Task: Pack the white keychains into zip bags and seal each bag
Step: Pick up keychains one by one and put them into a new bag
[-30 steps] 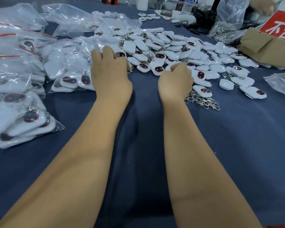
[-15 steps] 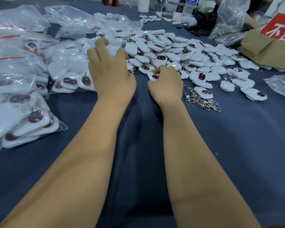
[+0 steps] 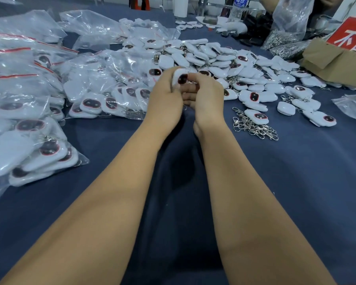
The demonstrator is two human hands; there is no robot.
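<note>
Left hand [image 3: 164, 99], right hand [image 3: 207, 95]: fingers curled, together pinching one white keychain [image 3: 180, 78] (dark oval face showing) above table [image 3: 296, 182].

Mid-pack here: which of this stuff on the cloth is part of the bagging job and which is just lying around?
Job:
keychain gripped by left hand and right hand
loose keychain pile
filled zip bags

Lying about:
metal clasps
cardboard box
water bottle

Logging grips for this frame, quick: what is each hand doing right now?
Left hand: grips a white keychain.
Right hand: fingers curled at the same keychain; whether it actually holds it cannot be told.
</note>
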